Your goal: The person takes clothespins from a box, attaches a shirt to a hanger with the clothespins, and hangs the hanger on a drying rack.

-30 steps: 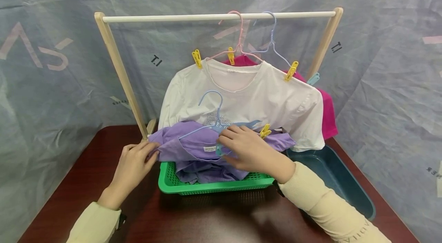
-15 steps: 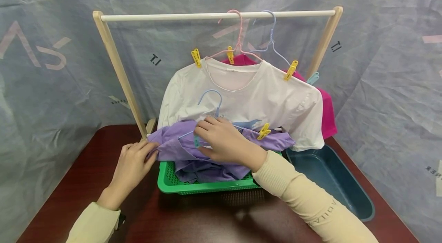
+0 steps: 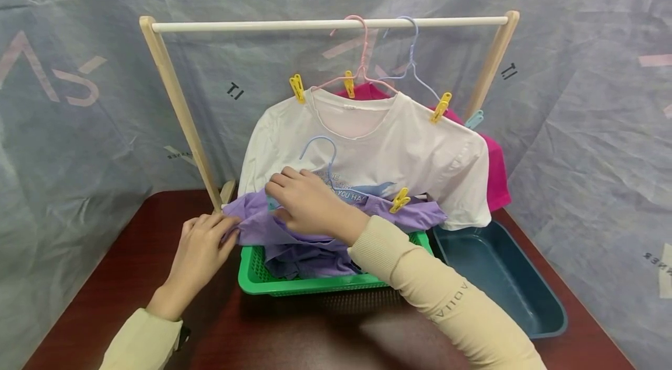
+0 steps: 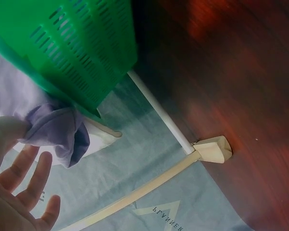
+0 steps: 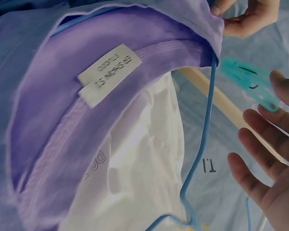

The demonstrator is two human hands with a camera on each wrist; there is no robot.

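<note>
A purple shirt (image 3: 257,221) lies over the green basket (image 3: 315,286), a blue wire hanger (image 5: 204,125) inside its neck and the hook standing up. My left hand (image 3: 205,247) pinches the shirt's sleeve at the left end; in the left wrist view the other fingers are spread. Thumb and finger of my right hand (image 3: 312,201) pinch a teal clothespin (image 5: 247,79), held close to the shirt's left shoulder and the hanger wire. In the right wrist view a small gap shows between clothespin and fabric. A yellow clothespin (image 3: 401,201) is on the shirt's right shoulder.
Behind stands a wooden rack with a white rod (image 3: 252,26). A white T-shirt (image 3: 278,136) on a pink hanger and a magenta garment (image 3: 497,174) hang from it, with several clothespins on them. A dark blue tub (image 3: 504,276) stands at the right of the table (image 3: 252,335).
My right hand has moved left across the shirt's neckline with the teal clothespin, from the middle to the left shoulder. My left hand keeps its pinch on the sleeve.
</note>
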